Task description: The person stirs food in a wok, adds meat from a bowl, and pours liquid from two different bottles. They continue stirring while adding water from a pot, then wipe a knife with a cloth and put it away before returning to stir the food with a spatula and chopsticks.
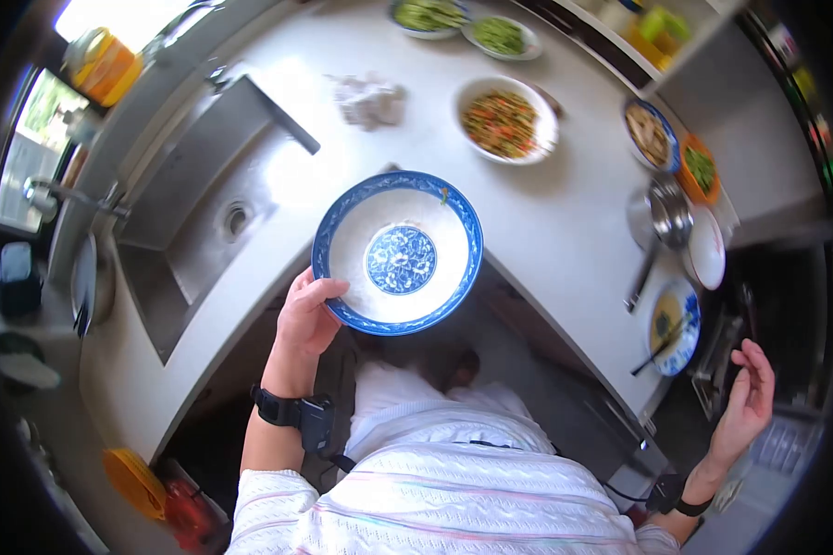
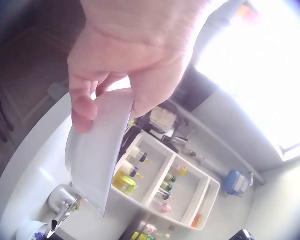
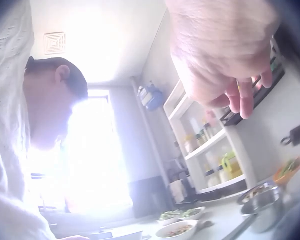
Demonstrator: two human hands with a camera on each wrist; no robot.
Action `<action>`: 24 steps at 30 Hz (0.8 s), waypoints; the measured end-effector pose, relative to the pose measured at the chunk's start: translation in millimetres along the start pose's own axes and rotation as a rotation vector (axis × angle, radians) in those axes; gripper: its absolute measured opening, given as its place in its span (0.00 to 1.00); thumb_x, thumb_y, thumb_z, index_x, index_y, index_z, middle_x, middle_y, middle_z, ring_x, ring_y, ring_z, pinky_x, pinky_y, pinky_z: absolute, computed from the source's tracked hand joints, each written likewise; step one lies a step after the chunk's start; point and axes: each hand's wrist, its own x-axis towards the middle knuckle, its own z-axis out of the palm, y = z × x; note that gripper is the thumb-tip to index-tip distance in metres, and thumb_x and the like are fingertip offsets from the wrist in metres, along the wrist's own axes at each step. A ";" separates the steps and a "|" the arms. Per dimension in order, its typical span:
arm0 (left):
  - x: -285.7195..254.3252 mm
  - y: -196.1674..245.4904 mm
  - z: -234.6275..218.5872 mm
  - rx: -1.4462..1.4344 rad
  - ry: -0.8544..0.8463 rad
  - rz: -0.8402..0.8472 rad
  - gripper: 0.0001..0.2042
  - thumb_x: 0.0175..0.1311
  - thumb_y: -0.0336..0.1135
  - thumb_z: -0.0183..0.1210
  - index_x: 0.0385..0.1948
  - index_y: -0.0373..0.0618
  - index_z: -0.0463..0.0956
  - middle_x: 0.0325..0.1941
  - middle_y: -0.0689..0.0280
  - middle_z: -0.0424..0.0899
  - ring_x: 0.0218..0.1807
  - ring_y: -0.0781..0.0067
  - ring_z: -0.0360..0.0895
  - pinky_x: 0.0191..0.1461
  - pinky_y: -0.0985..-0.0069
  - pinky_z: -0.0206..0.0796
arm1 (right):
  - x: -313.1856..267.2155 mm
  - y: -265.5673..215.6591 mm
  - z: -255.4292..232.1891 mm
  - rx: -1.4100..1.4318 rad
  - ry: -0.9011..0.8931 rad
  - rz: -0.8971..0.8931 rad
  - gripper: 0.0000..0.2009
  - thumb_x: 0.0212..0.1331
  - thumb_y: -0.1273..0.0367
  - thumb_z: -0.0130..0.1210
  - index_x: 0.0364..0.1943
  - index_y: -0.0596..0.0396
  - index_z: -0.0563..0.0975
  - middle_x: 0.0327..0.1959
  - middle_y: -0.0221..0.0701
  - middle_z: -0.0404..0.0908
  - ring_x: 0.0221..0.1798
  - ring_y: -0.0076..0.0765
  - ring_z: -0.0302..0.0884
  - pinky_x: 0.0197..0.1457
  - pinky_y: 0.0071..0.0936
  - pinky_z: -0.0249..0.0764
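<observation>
A white plate with a blue patterned rim and a blue flower medallion point(image 1: 401, 260) is held up in front of the body, above the gap before the counter corner. My left hand point(image 1: 311, 310) grips its near left edge, thumb over the rim on the inner face; the left wrist view shows fingers under the plate's pale underside point(image 2: 92, 150). A small food scrap clings to the far right of the rim. My right hand point(image 1: 750, 398) hangs in the air at the far right, fingers loosely bent and holding nothing, close to the dark stove point(image 1: 777, 314).
A steel sink point(image 1: 204, 222) lies left. On the counter stand a white bowl of chopped vegetables point(image 1: 504, 120), a crumpled cloth point(image 1: 368, 100) and two dishes of greens at the back. Along the right are a steel pot point(image 1: 643, 222), a blue-white bowl with chopsticks point(image 1: 676, 324) and an orange dish point(image 1: 699, 171).
</observation>
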 end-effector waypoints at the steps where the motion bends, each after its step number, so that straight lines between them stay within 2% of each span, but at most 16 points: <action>1: 1.9 12.9 -30.3 0.035 -0.072 0.050 0.14 0.50 0.24 0.51 0.40 0.32 0.70 0.29 0.62 0.79 0.25 0.73 0.78 0.26 0.80 0.72 | 3.1 -10.5 24.8 0.053 -0.043 -0.011 0.13 0.56 0.84 0.40 0.45 0.64 0.71 0.46 0.37 0.73 0.43 0.27 0.72 0.52 0.21 0.65; 3: -3.2 45.3 -74.9 -0.009 -0.026 0.111 0.13 0.51 0.26 0.51 0.39 0.33 0.70 0.28 0.63 0.79 0.24 0.74 0.77 0.24 0.81 0.70 | 15.1 -38.0 77.3 0.156 -0.111 0.012 0.13 0.55 0.85 0.40 0.42 0.63 0.73 0.43 0.35 0.75 0.40 0.25 0.72 0.49 0.20 0.67; 6: -10.6 98.9 -132.9 -0.082 0.071 0.189 0.13 0.54 0.32 0.50 0.38 0.34 0.71 0.24 0.63 0.79 0.22 0.76 0.76 0.19 0.83 0.64 | 31.9 -113.5 170.1 0.233 -0.270 -0.035 0.12 0.54 0.84 0.42 0.40 0.63 0.73 0.40 0.32 0.75 0.39 0.23 0.73 0.47 0.19 0.67; 8: -18.0 131.4 -168.3 -0.115 0.200 0.243 0.13 0.54 0.34 0.51 0.37 0.34 0.72 0.26 0.62 0.80 0.24 0.76 0.77 0.19 0.83 0.64 | 46.9 -169.0 234.7 0.309 -0.419 -0.181 0.12 0.52 0.85 0.43 0.39 0.63 0.74 0.36 0.30 0.76 0.38 0.23 0.73 0.46 0.19 0.67; 9: -19.5 143.1 -194.7 -0.137 0.190 0.275 0.14 0.55 0.36 0.50 0.38 0.35 0.72 0.30 0.61 0.81 0.27 0.73 0.79 0.24 0.82 0.70 | 55.0 -196.2 265.3 0.323 -0.510 -0.248 0.12 0.51 0.85 0.44 0.38 0.63 0.74 0.34 0.30 0.76 0.37 0.23 0.74 0.45 0.19 0.67; 11: -26.8 174.4 -217.6 -0.184 0.280 0.345 0.14 0.56 0.36 0.50 0.39 0.35 0.71 0.32 0.60 0.80 0.29 0.71 0.79 0.27 0.81 0.72 | 66.0 -252.8 334.4 0.374 -0.648 -0.392 0.11 0.50 0.84 0.45 0.37 0.64 0.75 0.33 0.31 0.77 0.36 0.24 0.74 0.44 0.19 0.68; 12: -30.7 184.0 -228.6 -0.203 0.357 0.373 0.15 0.56 0.36 0.50 0.41 0.35 0.71 0.34 0.60 0.80 0.32 0.70 0.80 0.30 0.79 0.74 | 71.1 -280.3 370.4 0.369 -0.697 -0.545 0.11 0.51 0.83 0.45 0.38 0.63 0.75 0.32 0.32 0.78 0.36 0.23 0.74 0.42 0.18 0.68; 13: -29.9 186.7 -263.7 -0.187 0.253 0.371 0.17 0.57 0.37 0.49 0.43 0.34 0.70 0.37 0.59 0.80 0.36 0.69 0.80 0.33 0.77 0.76 | 75.1 -303.9 406.1 0.341 -0.741 -0.663 0.11 0.52 0.81 0.46 0.39 0.61 0.75 0.32 0.33 0.79 0.35 0.23 0.75 0.41 0.18 0.69; 14: -32.5 193.5 -269.5 -0.208 0.271 0.370 0.17 0.57 0.37 0.49 0.43 0.34 0.70 0.37 0.59 0.80 0.36 0.69 0.80 0.33 0.77 0.76 | 77.4 -328.5 439.5 0.341 -0.824 -0.684 0.11 0.53 0.80 0.46 0.39 0.58 0.76 0.32 0.34 0.80 0.36 0.26 0.77 0.40 0.19 0.69; 16: -36.7 212.0 -274.2 -0.227 0.382 0.409 0.17 0.58 0.37 0.49 0.45 0.35 0.69 0.38 0.59 0.79 0.36 0.71 0.80 0.31 0.79 0.75 | 83.2 -371.7 509.7 0.264 -0.903 -0.846 0.12 0.54 0.76 0.44 0.41 0.52 0.76 0.34 0.37 0.80 0.38 0.36 0.78 0.42 0.25 0.72; 17: -39.2 216.7 -283.6 -0.202 0.372 0.418 0.16 0.58 0.38 0.50 0.43 0.36 0.69 0.35 0.61 0.80 0.31 0.75 0.80 0.24 0.85 0.72 | 84.6 -392.9 544.1 0.195 -0.922 -0.903 0.15 0.52 0.76 0.42 0.42 0.51 0.76 0.36 0.36 0.80 0.40 0.37 0.78 0.45 0.27 0.73; 18: -38.9 218.5 -292.8 -0.225 0.394 0.427 0.16 0.58 0.38 0.50 0.43 0.36 0.69 0.35 0.61 0.80 0.31 0.75 0.80 0.24 0.85 0.72 | 85.4 -413.0 578.0 0.131 -0.920 -0.988 0.16 0.51 0.77 0.41 0.44 0.49 0.75 0.38 0.35 0.79 0.43 0.38 0.77 0.48 0.27 0.71; 20: -36.9 220.9 -308.6 -0.133 0.442 0.438 0.15 0.61 0.40 0.48 0.43 0.40 0.70 0.31 0.65 0.81 0.26 0.81 0.78 0.16 0.90 0.62 | 80.4 -447.0 645.1 0.022 -0.875 -1.152 0.19 0.50 0.77 0.41 0.46 0.45 0.74 0.44 0.33 0.78 0.48 0.38 0.73 0.54 0.31 0.67; 21: -36.2 223.0 -312.9 -0.151 0.460 0.446 0.15 0.61 0.40 0.48 0.43 0.40 0.70 0.31 0.65 0.81 0.26 0.81 0.78 0.16 0.90 0.62 | 75.0 -464.8 673.9 -0.021 -0.831 -1.232 0.20 0.50 0.77 0.42 0.48 0.43 0.73 0.47 0.31 0.76 0.50 0.38 0.71 0.56 0.33 0.65; 23: -35.6 222.6 -319.5 -0.154 0.520 0.453 0.15 0.57 0.39 0.53 0.42 0.39 0.70 0.32 0.64 0.80 0.26 0.82 0.77 0.18 0.91 0.65 | 54.0 -508.3 708.5 -0.176 -0.909 -1.265 0.26 0.48 0.77 0.43 0.53 0.37 0.70 0.56 0.27 0.69 0.63 0.34 0.57 0.64 0.39 0.54; 24: -35.5 222.3 -327.6 -0.123 0.534 0.440 0.16 0.56 0.40 0.54 0.43 0.40 0.70 0.31 0.63 0.80 0.26 0.82 0.77 0.17 0.91 0.65 | 43.6 -526.8 725.2 -0.186 -0.910 -1.337 0.26 0.49 0.75 0.45 0.56 0.36 0.67 0.58 0.26 0.67 0.66 0.34 0.52 0.67 0.43 0.47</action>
